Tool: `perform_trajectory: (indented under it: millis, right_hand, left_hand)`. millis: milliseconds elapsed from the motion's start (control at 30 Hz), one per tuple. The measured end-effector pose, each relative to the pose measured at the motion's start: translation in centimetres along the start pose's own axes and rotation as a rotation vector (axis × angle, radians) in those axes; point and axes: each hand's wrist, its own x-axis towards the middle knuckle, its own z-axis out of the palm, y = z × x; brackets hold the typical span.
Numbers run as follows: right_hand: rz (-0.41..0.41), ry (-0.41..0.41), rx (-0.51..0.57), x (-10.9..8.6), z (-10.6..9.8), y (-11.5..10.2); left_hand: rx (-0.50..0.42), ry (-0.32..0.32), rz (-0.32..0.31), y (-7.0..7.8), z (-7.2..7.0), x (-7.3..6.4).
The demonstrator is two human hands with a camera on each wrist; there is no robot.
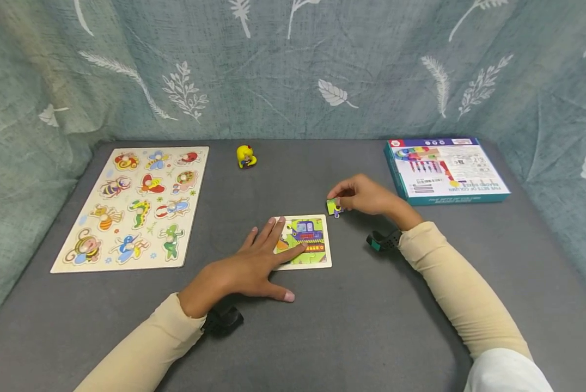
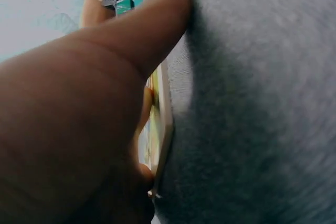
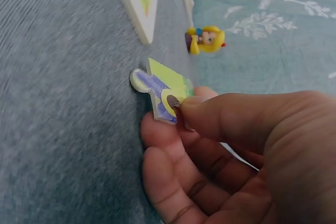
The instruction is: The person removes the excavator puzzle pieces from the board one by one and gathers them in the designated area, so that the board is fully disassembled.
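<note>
In the head view a small jigsaw puzzle [image 1: 312,264] in a pale wooden frame lies mid-table, with a purple vehicle on a green ground. Spread fingers of my left hand [image 1: 254,267] rest across its left part and hide some of the picture; the thumb lies on the table below it. Just beyond the frame's upper right corner, my right hand [image 1: 366,196] pinches a puzzle piece [image 1: 332,207]. Seen from the right wrist, the piece [image 3: 163,90] is green with purple and a yellow ring, its rounded tab pointing away from the thumb.
A large wooden board [image 1: 143,239] with insect-shaped pieces lies on the left. At the back stands a small yellow-haired figurine [image 1: 245,157]. A flat toy box [image 1: 447,171] lies at the back right. Behind the grey table [image 1: 352,332] hangs a leaf-patterned curtain [image 1: 273,71].
</note>
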Motion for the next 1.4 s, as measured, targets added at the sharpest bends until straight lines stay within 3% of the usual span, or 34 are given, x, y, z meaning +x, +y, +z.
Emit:
perform_trajectory:
  millis: [467, 700, 967, 1167, 1400]
  right_hand:
    - [0.039, 0.013, -0.032, 0.0, 0.1, 0.2]
    - [0.021, -0.007, 0.029, 0.0, 0.4, 0.1]
    - [-0.053, -0.009, -0.029, 0.1, 0.8, 0.2]
    - [-0.058, -0.013, -0.08, 0.2, 0.9, 0.1]
    - [-0.081, -0.011, -0.063, 0.2, 0.6, -0.2]
  left_hand:
    - [-0.023, -0.023, 0.025, -0.6, -0.8, -1.0]
    - [-0.024, -0.063, 0.013, -0.9, -1.1, -1.2]
    - [-0.041, -0.069, 0.011, -0.9, -1.3, -1.2]
    - [-0.049, -0.069, 0.009, -0.9, -1.2, -1.2]
    - [-0.032, -0.071, 0.027, -1.0, -1.0, -0.9]
